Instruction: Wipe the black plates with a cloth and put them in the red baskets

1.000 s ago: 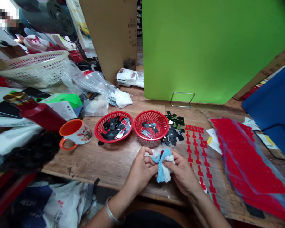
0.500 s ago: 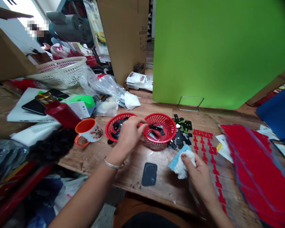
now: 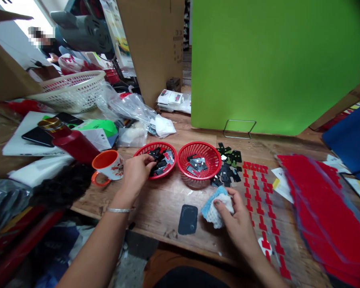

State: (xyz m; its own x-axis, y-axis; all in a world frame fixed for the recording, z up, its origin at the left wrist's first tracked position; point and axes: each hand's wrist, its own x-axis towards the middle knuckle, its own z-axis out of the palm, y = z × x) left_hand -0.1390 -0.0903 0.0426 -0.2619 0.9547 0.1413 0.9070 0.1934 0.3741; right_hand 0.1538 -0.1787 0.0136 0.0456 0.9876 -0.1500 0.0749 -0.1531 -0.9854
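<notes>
My left hand reaches over the near-left rim of the left red basket. Its fingertips are pinched together among small flat black and grey pieces, some with red parts; what they grip, if anything, is hidden. A folded blue-and-white cloth is held between the thumb and fingers of my right hand, above the table right of a dark rounded-rectangle pad. More such pieces lie in the right red basket.
Loose black and green pieces lie beside the right basket. Red T-shaped pieces form rows on clear film, near red sheets. An orange-and-white mug and red bottle stand left. A green board rises behind.
My left hand has moved left, from between the two baskets to the left basket's near-left side. One more grey piece shows in the right basket. My right hand has shifted slightly left with the cloth.
</notes>
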